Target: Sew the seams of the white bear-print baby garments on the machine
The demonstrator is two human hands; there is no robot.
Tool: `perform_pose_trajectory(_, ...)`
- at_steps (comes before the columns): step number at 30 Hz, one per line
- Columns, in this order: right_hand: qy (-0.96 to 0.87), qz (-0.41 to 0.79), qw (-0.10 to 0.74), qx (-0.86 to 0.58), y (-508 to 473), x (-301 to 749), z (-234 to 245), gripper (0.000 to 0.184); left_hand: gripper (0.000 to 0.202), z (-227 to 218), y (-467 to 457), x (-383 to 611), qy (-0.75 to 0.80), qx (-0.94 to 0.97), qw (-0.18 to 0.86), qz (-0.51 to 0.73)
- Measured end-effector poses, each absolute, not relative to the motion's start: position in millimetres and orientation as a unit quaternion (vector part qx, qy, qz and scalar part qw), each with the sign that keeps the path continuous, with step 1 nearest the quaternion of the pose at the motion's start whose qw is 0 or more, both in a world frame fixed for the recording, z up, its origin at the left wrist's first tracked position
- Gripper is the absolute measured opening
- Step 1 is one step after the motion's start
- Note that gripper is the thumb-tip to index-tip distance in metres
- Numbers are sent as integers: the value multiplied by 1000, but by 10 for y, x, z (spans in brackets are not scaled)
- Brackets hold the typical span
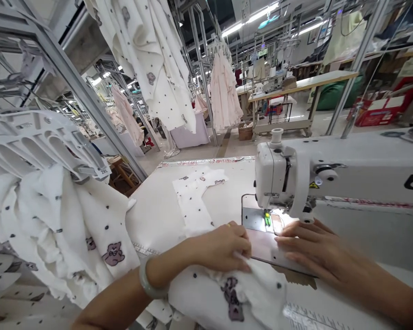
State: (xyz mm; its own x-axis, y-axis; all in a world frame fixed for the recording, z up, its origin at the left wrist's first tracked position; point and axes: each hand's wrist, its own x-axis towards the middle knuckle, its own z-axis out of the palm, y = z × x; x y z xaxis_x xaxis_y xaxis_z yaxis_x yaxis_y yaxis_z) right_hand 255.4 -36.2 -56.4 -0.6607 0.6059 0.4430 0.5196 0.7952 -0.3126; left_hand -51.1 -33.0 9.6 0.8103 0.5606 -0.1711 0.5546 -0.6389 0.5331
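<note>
My left hand point(223, 247), a pale bangle at its wrist, has its fingers curled closed on a white fabric piece point(261, 288) printed with dots and a mauve bear. That cloth is bunched and hangs toward the front of the table. My right hand point(313, 247) lies with fingers stretched out on the bed of the white sewing machine point(278, 174), just right of the lit presser foot point(267, 219). I see nothing held in it, though its fingertips' undersides are hidden. Another cut dotted piece point(192, 201) lies flat on the table beyond my left hand.
At left, a white hanger clamp point(41, 142) carries dotted white garment pieces point(106, 220). More printed cloth point(154, 59) hangs overhead. Metal posts point(79, 87) frame the station. Pink garments point(223, 91), a worktable point(303, 85) and red boxes point(378, 107) stand farther back.
</note>
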Motion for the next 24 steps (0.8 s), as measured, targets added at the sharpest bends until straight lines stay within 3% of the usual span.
perform_pose_trajectory(4, -900, 13, 331, -284, -366, 2581, -577, 32, 18, 187, -176, -374, 448, 834, 322, -1)
perform_pose_trajectory(9, -911, -18, 316, -263, -301, 2621, -523, 28, 37, 138, -130, -221, 487, 825, 287, 18)
perform_pose_trajectory(13, -924, 1, 283, -256, -284, 2594, -481, 28, 34, -39, -371, -124, 398, 901, 111, 135)
perform_pose_trajectory(16, -928, 2, 273, -253, -279, 2576, -480, 28, 33, -173, -499, -106, 291, 946, 32, 137)
perform_pose_trajectory(24, -925, 2, 247, -290, -283, 2585, -575, 48, 40, -334, -363, -244, 235, 967, -15, 102)
